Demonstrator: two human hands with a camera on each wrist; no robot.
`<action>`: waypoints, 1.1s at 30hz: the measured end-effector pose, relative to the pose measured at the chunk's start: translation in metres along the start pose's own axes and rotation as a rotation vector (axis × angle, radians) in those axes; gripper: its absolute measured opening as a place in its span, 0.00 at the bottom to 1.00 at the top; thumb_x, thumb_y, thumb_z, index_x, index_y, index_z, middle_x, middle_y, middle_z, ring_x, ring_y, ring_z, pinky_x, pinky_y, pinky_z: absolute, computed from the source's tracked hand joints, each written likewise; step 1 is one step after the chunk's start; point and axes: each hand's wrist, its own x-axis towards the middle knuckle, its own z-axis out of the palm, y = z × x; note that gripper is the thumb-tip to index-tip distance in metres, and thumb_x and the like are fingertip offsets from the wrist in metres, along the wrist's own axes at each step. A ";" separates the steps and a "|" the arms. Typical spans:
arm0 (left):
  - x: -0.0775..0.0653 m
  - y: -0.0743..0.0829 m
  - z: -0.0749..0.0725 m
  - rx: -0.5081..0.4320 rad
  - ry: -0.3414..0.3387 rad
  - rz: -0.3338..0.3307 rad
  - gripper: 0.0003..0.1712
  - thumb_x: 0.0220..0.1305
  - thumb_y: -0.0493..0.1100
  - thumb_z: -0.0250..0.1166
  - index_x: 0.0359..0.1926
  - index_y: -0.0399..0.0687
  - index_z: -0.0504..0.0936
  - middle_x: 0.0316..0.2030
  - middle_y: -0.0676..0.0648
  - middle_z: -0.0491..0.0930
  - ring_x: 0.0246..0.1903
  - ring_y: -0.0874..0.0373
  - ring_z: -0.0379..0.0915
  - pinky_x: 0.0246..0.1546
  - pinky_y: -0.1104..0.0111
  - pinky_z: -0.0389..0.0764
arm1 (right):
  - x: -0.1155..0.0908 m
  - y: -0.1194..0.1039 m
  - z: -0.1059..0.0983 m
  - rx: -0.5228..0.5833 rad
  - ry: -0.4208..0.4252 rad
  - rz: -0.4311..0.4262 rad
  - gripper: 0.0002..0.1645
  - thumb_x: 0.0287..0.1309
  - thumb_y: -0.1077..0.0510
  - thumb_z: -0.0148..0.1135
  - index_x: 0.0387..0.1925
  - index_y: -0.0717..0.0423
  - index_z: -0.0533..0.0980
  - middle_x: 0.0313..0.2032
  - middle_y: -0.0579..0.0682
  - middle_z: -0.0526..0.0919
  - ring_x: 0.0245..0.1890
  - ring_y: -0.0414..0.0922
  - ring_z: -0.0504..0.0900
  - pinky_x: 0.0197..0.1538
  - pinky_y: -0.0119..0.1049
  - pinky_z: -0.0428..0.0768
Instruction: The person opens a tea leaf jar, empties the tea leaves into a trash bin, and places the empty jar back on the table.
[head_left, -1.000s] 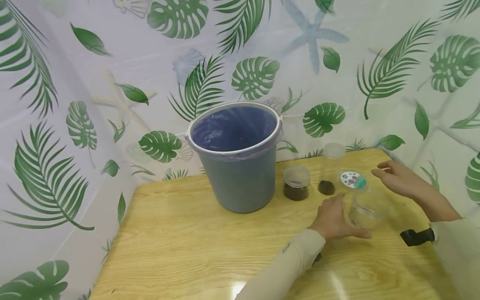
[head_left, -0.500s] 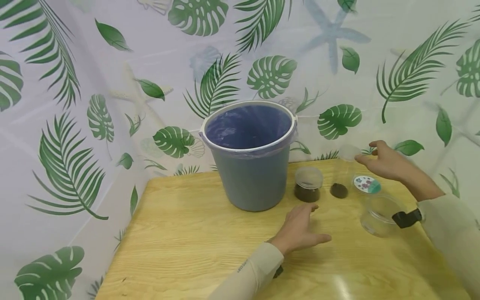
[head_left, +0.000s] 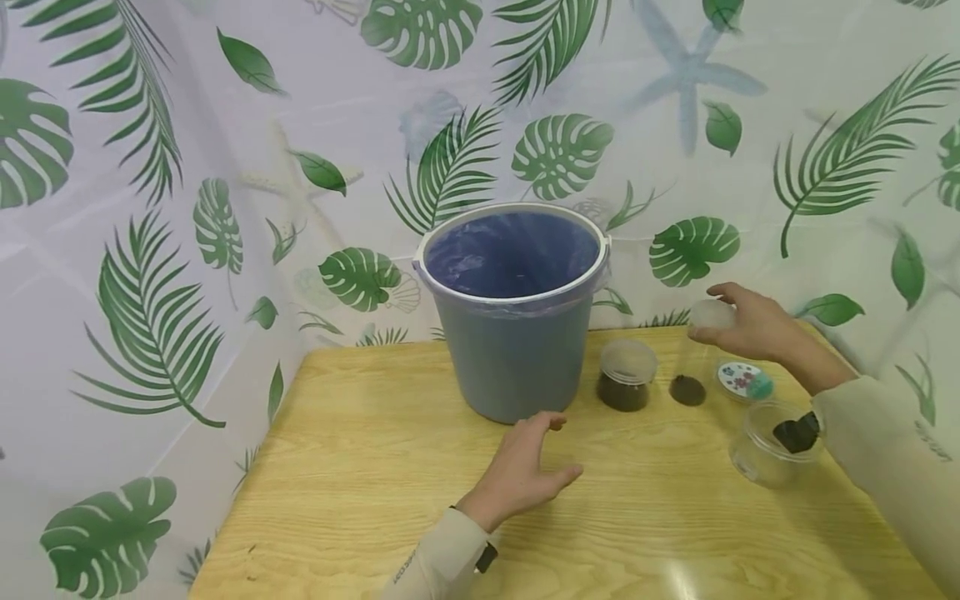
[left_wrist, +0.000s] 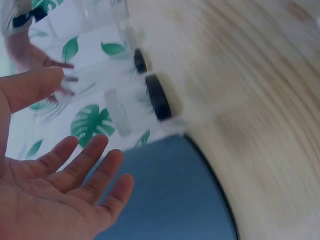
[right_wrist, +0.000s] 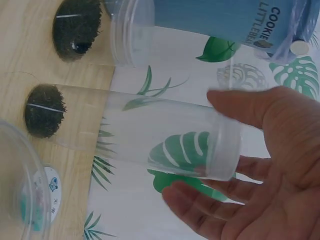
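A tall clear plastic jar [right_wrist: 135, 130] stands upright on the table, dark dry shreds [right_wrist: 45, 111] at its bottom. My right hand [head_left: 757, 327] is around its pale lid [right_wrist: 223, 145], thumb at one side and fingers at the other. To its left is a short clear jar [head_left: 627, 367], also lidded, with similar dark contents. My left hand [head_left: 513, 475] is over the table in front of the bucket, holding nothing, its fingers spread and loosely bent in the left wrist view. Below my right wrist sits a wide clear tub [head_left: 765, 458] without a lid.
A blue-grey bucket [head_left: 517, 358] with a purple liner bag stands at the back of the wooden table [head_left: 360, 500]. A round lid with a flower print [head_left: 742, 379] lies behind the wide tub. A leaf-patterned sheet [head_left: 247, 417] covers the walls behind and at left.
My left hand has let go of the wide tub and moved left. My right hand has moved left to the tall jar's lid. The head view has turned slightly left.
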 end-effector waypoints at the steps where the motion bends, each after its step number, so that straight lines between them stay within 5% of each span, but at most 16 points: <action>1: -0.003 -0.002 -0.004 0.004 0.015 0.004 0.35 0.67 0.52 0.68 0.71 0.48 0.68 0.66 0.47 0.75 0.65 0.49 0.70 0.66 0.53 0.73 | 0.001 0.000 0.001 -0.008 0.007 -0.003 0.50 0.65 0.42 0.64 0.71 0.73 0.58 0.64 0.82 0.65 0.56 0.77 0.73 0.52 0.69 0.75; 8: -0.016 -0.017 -0.018 -0.023 0.062 0.013 0.33 0.68 0.51 0.68 0.68 0.46 0.70 0.64 0.45 0.77 0.65 0.48 0.72 0.65 0.52 0.75 | -0.001 0.000 -0.003 -0.023 0.034 0.025 0.48 0.64 0.38 0.63 0.65 0.75 0.64 0.59 0.82 0.70 0.54 0.76 0.75 0.51 0.67 0.75; 15: -0.022 -0.020 -0.020 -0.025 0.073 0.027 0.33 0.67 0.51 0.69 0.68 0.47 0.70 0.63 0.44 0.77 0.64 0.49 0.73 0.64 0.53 0.76 | -0.016 -0.027 -0.025 -0.049 0.060 0.026 0.49 0.60 0.36 0.67 0.63 0.74 0.67 0.57 0.79 0.73 0.49 0.70 0.78 0.45 0.62 0.79; 24: -0.022 -0.001 -0.027 -0.027 0.120 0.107 0.35 0.64 0.52 0.71 0.67 0.49 0.71 0.64 0.46 0.78 0.64 0.52 0.73 0.65 0.54 0.75 | -0.047 -0.088 -0.045 -0.056 0.077 -0.068 0.45 0.55 0.31 0.70 0.57 0.64 0.75 0.52 0.67 0.81 0.39 0.53 0.81 0.36 0.43 0.76; 33: -0.017 0.027 -0.034 -0.047 0.166 0.193 0.46 0.59 0.57 0.75 0.72 0.48 0.65 0.67 0.47 0.73 0.68 0.54 0.70 0.67 0.58 0.75 | -0.080 -0.150 -0.032 0.084 0.048 -0.196 0.38 0.54 0.38 0.74 0.57 0.59 0.76 0.47 0.58 0.84 0.27 0.43 0.77 0.28 0.35 0.75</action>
